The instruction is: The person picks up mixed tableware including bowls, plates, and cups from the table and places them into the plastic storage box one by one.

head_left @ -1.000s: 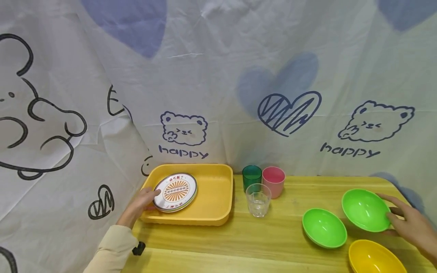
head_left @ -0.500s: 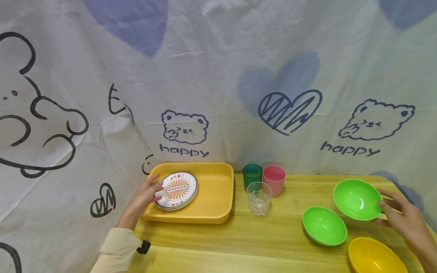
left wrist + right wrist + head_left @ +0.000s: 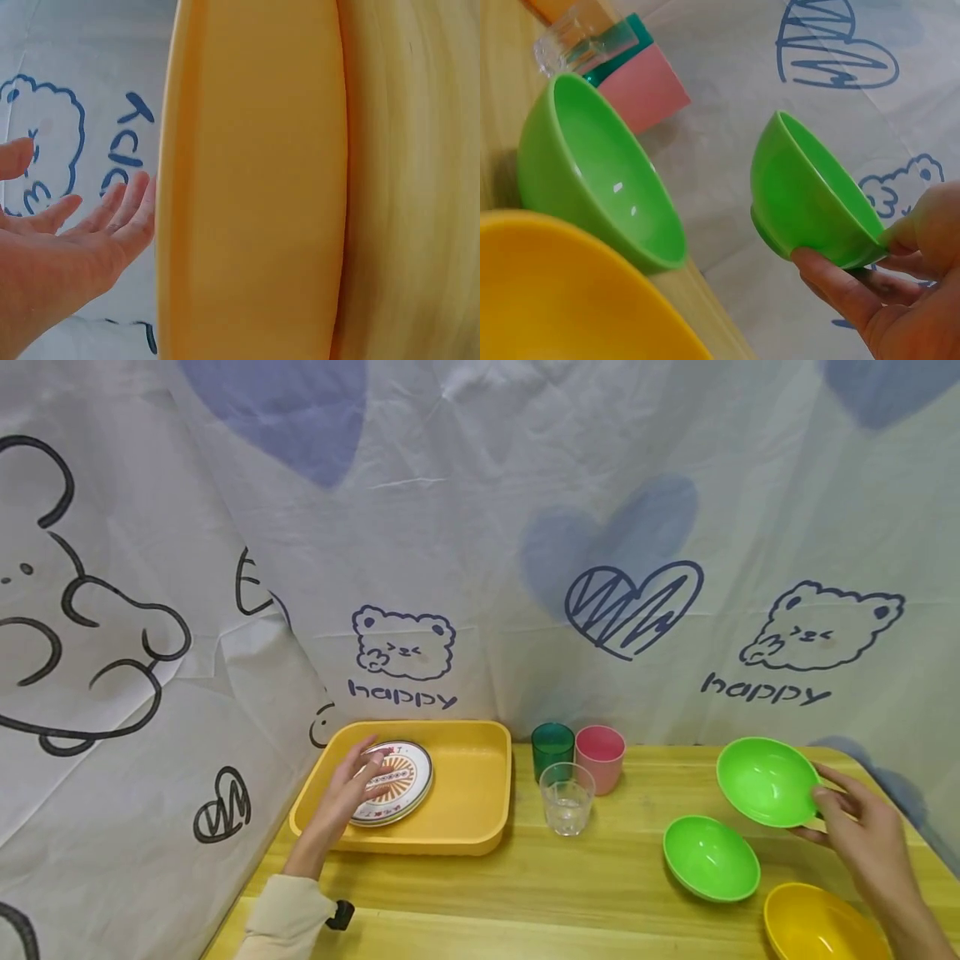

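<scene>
My right hand (image 3: 862, 814) grips a green bowl (image 3: 768, 782) at its right side, thumb at the rim and fingers underneath. In the right wrist view this bowl (image 3: 806, 195) is tilted and raised off the table. A second green bowl (image 3: 711, 858) stands on the table just in front of it, beside a yellow bowl (image 3: 821, 922). On the left, my left hand (image 3: 347, 793) hovers with spread fingers over a small stack of white plates (image 3: 401, 781) with an orange print. The plates lie in the left part of a yellow tray (image 3: 468, 785).
Between tray and bowls stand a green cup (image 3: 553, 747), a pink cup (image 3: 602, 760) and a clear glass (image 3: 567, 802) grouped together. A printed white cloth (image 3: 480, 527) hangs behind and to the left of the wooden table (image 3: 592, 893).
My right hand has carried the green bowl up and to the left. My left hand has let go of the plates' edge and moved right, over them; the tray's left side shows more.
</scene>
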The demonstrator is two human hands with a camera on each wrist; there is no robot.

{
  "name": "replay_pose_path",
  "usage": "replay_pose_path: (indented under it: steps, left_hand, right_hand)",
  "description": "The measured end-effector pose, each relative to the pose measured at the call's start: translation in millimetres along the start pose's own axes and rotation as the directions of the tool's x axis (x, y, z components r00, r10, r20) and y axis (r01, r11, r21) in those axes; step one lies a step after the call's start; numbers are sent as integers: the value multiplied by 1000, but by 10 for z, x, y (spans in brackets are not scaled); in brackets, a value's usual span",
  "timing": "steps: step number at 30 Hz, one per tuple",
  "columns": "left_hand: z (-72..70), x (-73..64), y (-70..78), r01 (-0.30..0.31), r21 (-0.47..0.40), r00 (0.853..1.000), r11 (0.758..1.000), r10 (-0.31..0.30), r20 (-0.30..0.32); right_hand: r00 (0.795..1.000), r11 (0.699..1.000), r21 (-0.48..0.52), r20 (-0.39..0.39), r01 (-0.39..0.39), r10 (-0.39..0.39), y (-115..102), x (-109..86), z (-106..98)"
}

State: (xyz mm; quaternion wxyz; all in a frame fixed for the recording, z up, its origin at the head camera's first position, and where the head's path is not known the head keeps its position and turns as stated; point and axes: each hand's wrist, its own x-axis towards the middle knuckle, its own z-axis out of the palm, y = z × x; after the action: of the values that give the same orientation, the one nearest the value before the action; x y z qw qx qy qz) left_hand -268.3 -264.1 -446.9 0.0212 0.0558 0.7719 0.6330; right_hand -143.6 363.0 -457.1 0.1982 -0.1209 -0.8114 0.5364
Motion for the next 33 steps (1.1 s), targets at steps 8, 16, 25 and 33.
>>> replay_pose_path:
  steps: [8,16,25,33]
  left_hand:
    - [220,-3,14,-56,-54,998,997,56,1]
    - [396,31,48,-32,-86,999,996,35,35]
    - [629,85,121,-42,-158,994,987,57,88]
    - [838,102,223,-62,-224,988,973,91,125]
  right_hand:
    - [999,989,146,46,-23,17,-74,-13,71]
    - [999,958,284,46,-30,18,-159,-11,190]
    - [999,956,290,46,-39,27,-297,3,359]
    - [999,901,433,36,-36,23,-390,11,457]
